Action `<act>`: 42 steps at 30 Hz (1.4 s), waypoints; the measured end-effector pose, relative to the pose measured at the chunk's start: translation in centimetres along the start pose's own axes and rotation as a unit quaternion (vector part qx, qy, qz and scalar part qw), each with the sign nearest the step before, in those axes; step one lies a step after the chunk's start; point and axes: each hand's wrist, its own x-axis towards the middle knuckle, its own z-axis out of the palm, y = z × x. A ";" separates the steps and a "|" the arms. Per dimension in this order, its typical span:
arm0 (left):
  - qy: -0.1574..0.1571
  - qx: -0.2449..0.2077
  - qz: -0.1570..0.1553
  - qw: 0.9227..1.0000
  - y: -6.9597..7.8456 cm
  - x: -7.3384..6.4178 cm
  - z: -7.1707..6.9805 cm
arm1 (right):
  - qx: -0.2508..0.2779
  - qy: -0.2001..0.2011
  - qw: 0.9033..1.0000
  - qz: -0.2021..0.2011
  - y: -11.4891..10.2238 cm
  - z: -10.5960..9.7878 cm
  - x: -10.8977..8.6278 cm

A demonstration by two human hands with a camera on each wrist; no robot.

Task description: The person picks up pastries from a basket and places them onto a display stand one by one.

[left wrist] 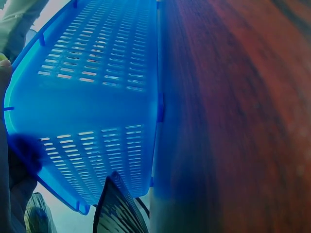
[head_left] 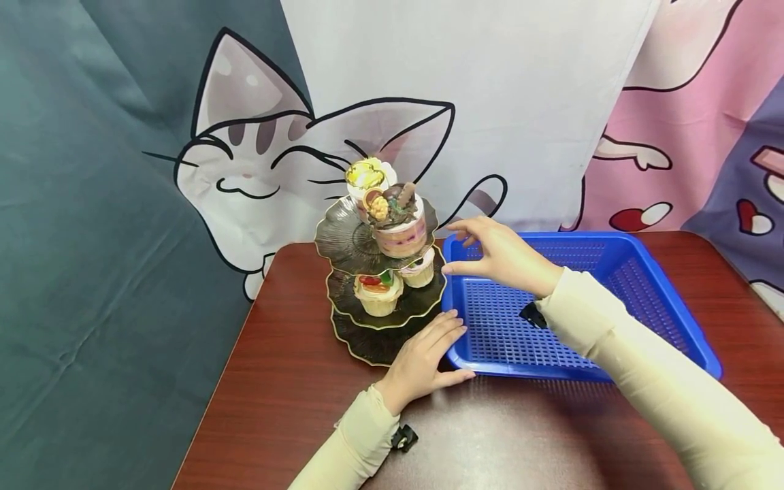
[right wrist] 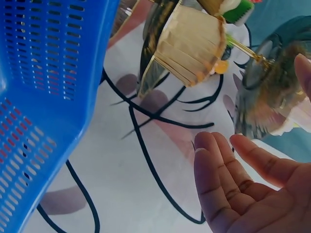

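My left hand (head_left: 421, 359) rests on the near left corner of a blue plastic basket (head_left: 588, 372), with fingers over its left rim and the thumb along the front rim. Above the basket's left side hovers my right hand (head_left: 503, 256), thumb and fingers apart, holding nothing. Its fingertips point at a tiered dessert stand (head_left: 339, 241) with dark, gold-edged scalloped plates. On the top plate stand a layered cake cup with chocolate topping (head_left: 401, 235) and a cream-topped one (head_left: 370, 175) behind it. Lower down sit a fruit-topped cupcake (head_left: 378, 299) and a pink-topped cupcake (head_left: 420, 272).
The stand and basket are side by side on a reddish wooden table (head_left: 269, 381). A cloth backdrop (head_left: 520, 88) printed with cartoon cats hangs right behind them. The table's left edge lies beyond the stand.
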 end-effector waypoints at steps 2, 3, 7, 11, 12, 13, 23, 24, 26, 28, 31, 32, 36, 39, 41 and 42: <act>0.001 0.000 -0.002 1.000 -0.1 0.0 -0.1 | 0.003 0.005 1.000 0.005 0.0 -0.2 -0.4; 0.001 0.000 -0.002 1.000 -0.1 -0.1 -0.1 | 0.004 0.008 1.000 0.007 0.0 -0.3 -0.6; 0.003 0.002 -0.003 1.000 -0.2 -0.2 -0.2 | 0.002 0.015 1.000 0.005 0.0 -0.7 -1.4; 0.005 0.000 -0.001 1.000 -0.3 -0.3 -0.3 | -0.003 0.011 1.000 0.005 0.2 -1.1 -2.4; 0.006 0.000 0.000 1.000 -0.4 -0.4 -0.3 | -0.005 0.010 1.000 0.004 0.2 -1.2 -2.6; 0.005 0.001 0.001 1.000 -0.4 -0.4 -0.3 | -0.008 0.010 1.000 0.004 0.2 -1.3 -2.9; 0.005 0.006 -0.001 1.000 -0.7 -0.5 -0.4 | -0.032 0.007 0.999 -0.005 1.0 -1.1 -5.8; 0.004 0.005 -0.001 1.000 -0.7 -0.5 -0.4 | -0.034 0.009 0.999 -0.004 1.1 -1.0 -6.1; 0.003 0.006 -0.002 1.000 -0.8 -0.6 -0.4 | -0.033 0.013 0.999 -0.004 1.4 -0.7 -6.7; 0.001 0.010 -0.002 1.000 -1.0 -0.6 -0.4 | -0.035 0.021 0.999 -0.008 1.6 -0.5 -7.4; -0.005 0.014 -0.005 1.000 -1.2 -0.7 -0.4 | -0.034 0.031 0.999 -0.007 1.9 -0.1 -8.3; -0.008 0.015 -0.005 1.000 -1.2 -0.7 -0.4 | -0.033 0.031 0.999 -0.003 2.0 0.0 -8.7; -0.021 0.023 -0.005 1.000 -1.2 -0.8 -0.6 | -0.026 0.028 0.999 0.017 2.4 0.5 -10.0; -0.044 0.023 -0.015 0.999 -1.2 -0.9 -1.0 | -0.028 0.029 0.999 0.025 2.8 0.9 -10.8; -0.065 0.022 -0.023 0.997 -1.1 -0.9 -1.3 | -0.032 0.033 0.999 0.026 3.2 1.3 -11.2; -0.075 0.024 -0.026 0.997 -1.1 -0.9 -1.4 | -0.034 0.033 0.999 0.028 3.3 1.4 -11.4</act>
